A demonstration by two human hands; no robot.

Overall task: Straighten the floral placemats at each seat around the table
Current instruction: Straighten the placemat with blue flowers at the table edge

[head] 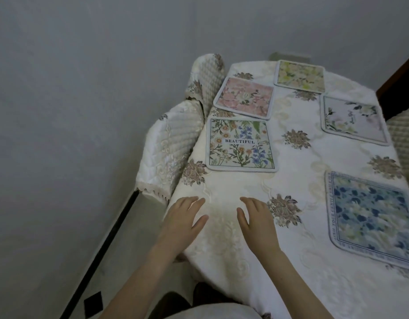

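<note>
Several floral placemats lie on a table under a cream embroidered cloth [298, 279]. Nearest my hands is the "BEAUTIFUL" placemat [240, 145] with wildflowers. Beyond it sits a pink placemat [244, 97], turned at an angle. A yellow-green placemat [300, 76] lies at the far end, a pale lilac placemat [354, 119] on the right, and a blue placemat [371, 216] at the near right, also skewed. My left hand [184, 221] and my right hand [256, 221] hover flat over the bare cloth below the "BEAUTIFUL" mat, fingers spread, holding nothing.
Two chairs with quilted cream covers [169, 143] press against the table's left side, close to a grey wall [83, 88]. Another covered chair [403, 139] shows at the right edge. A black floor border [102, 254] runs along the wall.
</note>
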